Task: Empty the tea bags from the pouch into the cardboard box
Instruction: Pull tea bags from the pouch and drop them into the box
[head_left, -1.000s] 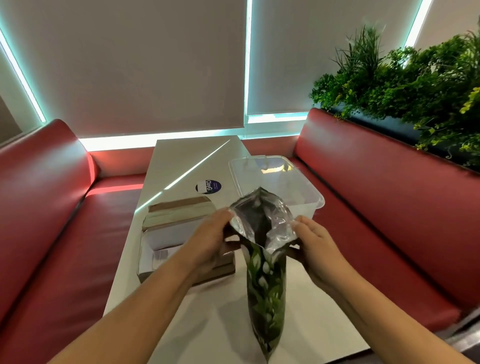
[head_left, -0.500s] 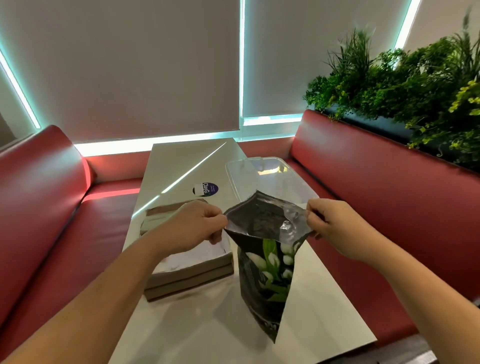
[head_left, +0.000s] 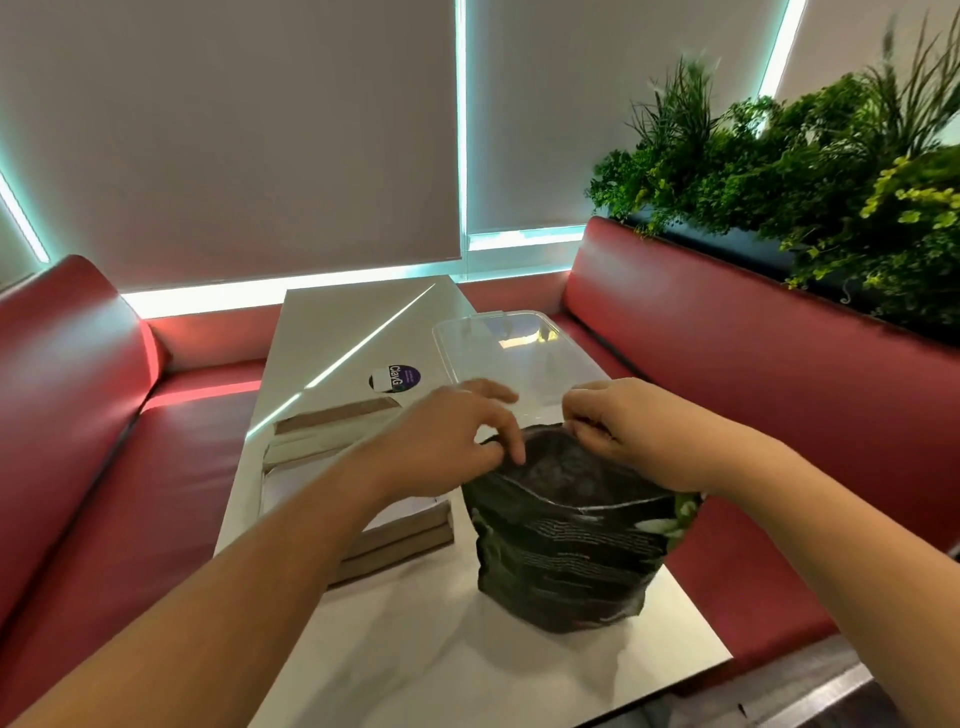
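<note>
Pouch (head_left: 566, 561) on tbl (head_left: 415, 675), red benches (head_left: 727, 389).

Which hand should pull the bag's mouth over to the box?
Probably the left. The left hand pinches the pouch rim on the side nearest the cardboard box, lying left of the pouch; the right hand holds the far rim.

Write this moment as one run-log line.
pouch: upright on table, mouth open | left hand: pinches rim | right hand: pinches rim | cardboard box: left of pouch | pouring: not started
</note>
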